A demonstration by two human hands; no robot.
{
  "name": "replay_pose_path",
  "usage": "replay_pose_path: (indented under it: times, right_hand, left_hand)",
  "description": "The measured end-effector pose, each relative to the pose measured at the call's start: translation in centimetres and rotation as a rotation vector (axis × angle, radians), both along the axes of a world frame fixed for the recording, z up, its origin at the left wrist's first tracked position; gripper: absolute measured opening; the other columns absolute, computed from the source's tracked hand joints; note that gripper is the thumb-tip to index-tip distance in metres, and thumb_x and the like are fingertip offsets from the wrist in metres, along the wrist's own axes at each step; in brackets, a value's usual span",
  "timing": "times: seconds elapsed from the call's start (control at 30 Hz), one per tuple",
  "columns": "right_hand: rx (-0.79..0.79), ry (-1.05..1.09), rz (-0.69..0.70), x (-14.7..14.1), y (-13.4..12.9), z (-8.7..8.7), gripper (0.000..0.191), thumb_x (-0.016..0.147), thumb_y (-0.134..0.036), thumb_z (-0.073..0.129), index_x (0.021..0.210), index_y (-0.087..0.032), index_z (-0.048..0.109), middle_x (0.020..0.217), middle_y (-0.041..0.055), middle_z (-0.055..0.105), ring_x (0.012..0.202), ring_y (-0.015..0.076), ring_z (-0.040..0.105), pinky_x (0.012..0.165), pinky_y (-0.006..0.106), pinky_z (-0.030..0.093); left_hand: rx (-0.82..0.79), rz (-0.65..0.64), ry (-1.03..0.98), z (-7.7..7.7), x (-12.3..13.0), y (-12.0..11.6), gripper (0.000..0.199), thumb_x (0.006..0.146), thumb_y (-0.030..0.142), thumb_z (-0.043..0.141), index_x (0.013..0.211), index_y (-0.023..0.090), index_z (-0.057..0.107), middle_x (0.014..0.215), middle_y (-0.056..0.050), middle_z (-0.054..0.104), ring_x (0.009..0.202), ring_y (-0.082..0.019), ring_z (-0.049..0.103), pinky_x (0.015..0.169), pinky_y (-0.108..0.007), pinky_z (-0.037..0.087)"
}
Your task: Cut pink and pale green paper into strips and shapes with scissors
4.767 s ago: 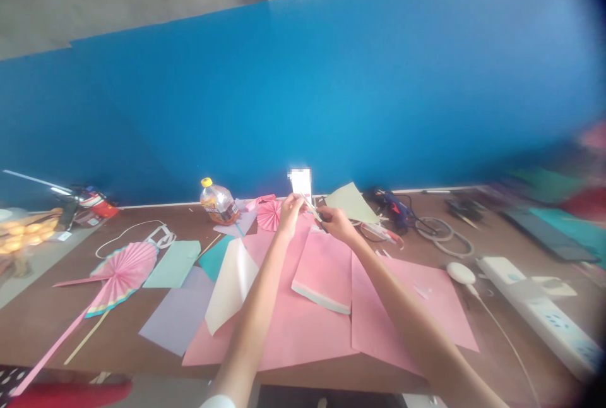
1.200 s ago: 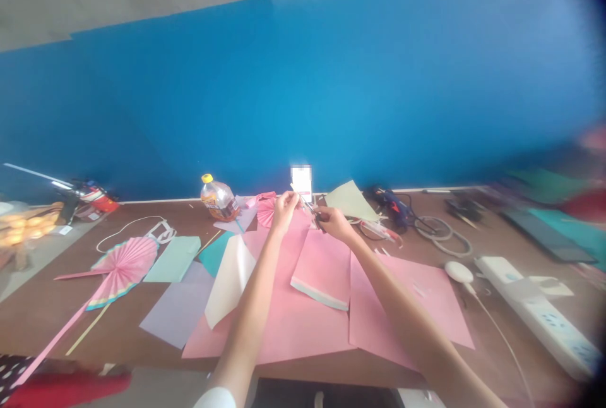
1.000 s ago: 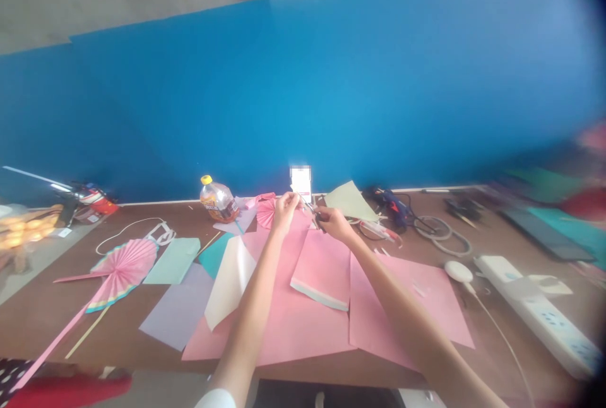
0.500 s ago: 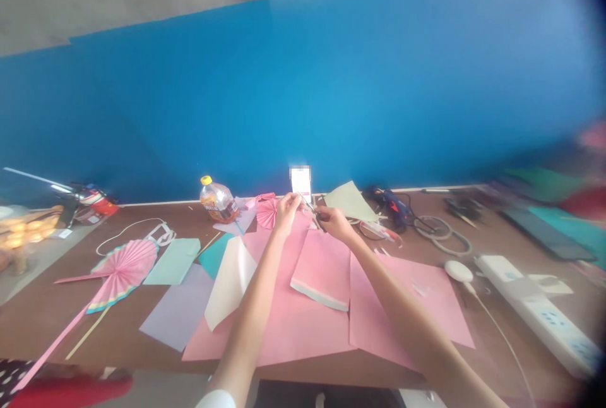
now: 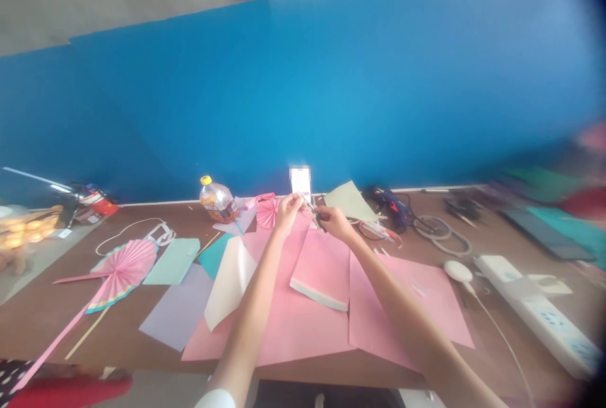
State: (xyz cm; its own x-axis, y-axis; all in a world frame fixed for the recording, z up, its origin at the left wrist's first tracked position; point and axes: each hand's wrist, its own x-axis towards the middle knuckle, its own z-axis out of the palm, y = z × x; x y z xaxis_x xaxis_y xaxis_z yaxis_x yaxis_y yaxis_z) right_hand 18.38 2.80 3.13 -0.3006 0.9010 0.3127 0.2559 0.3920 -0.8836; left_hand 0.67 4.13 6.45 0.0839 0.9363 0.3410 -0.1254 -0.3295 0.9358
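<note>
fingers (image 5: 324, 211) grip scissors (image 5: 318, 218); bottle (image 5: 218, 201) part-full

No text is legible; the bottle's (image 5: 214, 193) label (image 5: 230, 208) is blurred.

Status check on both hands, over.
Right hand gripping scissors. Left hand by the blades, its hold too small to tell. Lit phone just beyond.

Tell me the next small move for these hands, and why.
I'd probably ease the left hand back slightly before using the scissors: the right hand holds them, their blades seem aimed at the left fingertips, and blur hides any gap.
</note>
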Motion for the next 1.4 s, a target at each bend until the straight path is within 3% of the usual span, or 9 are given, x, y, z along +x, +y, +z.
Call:
replay_pose_path:
  times: [0.3,0.77,0.93,1.13,1.27,1.4]
  right_hand:
    - [-0.001,-0.013,-0.057,0.2,0.3,-0.3,0.044,0.070,-0.021,0.053,0.110,-0.013,0.069,0.061,-0.0012,0.061,0.046,0.0082,0.044,0.046,0.019,0.034]
    - [0.010,-0.028,-0.092,-0.2,0.1,-0.2,0.045,0.067,-0.017,0.049,0.108,-0.015,0.069,0.055,-0.0041,0.057,0.045,0.0089,0.047,0.049,0.020,0.037]
    - [-0.037,0.062,-0.110,-0.5,-0.1,0.1,0.034,0.071,-0.024,0.052,0.100,-0.016,0.068,0.058,-0.0025,0.058,0.046,0.0093,0.047,0.049,0.021,0.039]
    - [-0.214,0.349,-0.212,-0.1,0.1,1.0,0.036,0.071,-0.040,0.062,0.099,-0.017,0.063,0.062,-0.0010,0.060,0.046,0.0101,0.047,0.044,0.022,0.037]
    - [-0.287,0.443,-0.268,0.2,0.5,1.2,0.042,0.062,-0.033,0.067,0.101,-0.017,0.062,0.066,-0.0014,0.061,0.049,0.0093,0.048,0.046,0.022,0.038]
    - [-0.411,0.472,-0.327,0.5,0.6,1.0,0.042,0.057,-0.031,0.069,0.096,-0.015,0.062,0.062,0.0003,0.062,0.048,0.0098,0.048,0.041,0.020,0.030]
  left_hand:
    - [-0.062,-0.060,0.038,-0.9,0.2,0.5,0.027,0.080,0.041,0.061,0.078,0.015,0.060,0.069,-0.001,0.059,0.063,-0.010,0.056,0.064,-0.023,0.046]
    - [-0.103,-0.065,0.050,-0.2,-0.3,0.3,0.025,0.079,0.040,0.061,0.075,0.015,0.060,0.066,0.000,0.058,0.062,-0.010,0.055,0.063,-0.023,0.045]
    - [-0.132,-0.146,0.071,-0.8,0.1,0.4,0.022,0.078,0.037,0.062,0.078,0.014,0.060,0.071,-0.001,0.061,0.063,-0.010,0.058,0.065,-0.024,0.046]
    - [-0.185,-0.159,0.115,-1.4,0.3,0.5,0.023,0.078,0.037,0.061,0.080,0.014,0.060,0.071,-0.002,0.062,0.064,-0.011,0.058,0.065,-0.024,0.047]
    - [-0.211,-0.129,0.137,-1.1,-0.5,0.7,0.025,0.077,0.039,0.062,0.081,0.015,0.061,0.075,-0.002,0.064,0.068,-0.011,0.060,0.068,-0.024,0.047]
    - [-0.179,-0.110,0.150,-0.7,-1.4,0.8,0.023,0.077,0.039,0.062,0.078,0.015,0.062,0.074,-0.002,0.063,0.070,-0.011,0.060,0.069,-0.023,0.047]
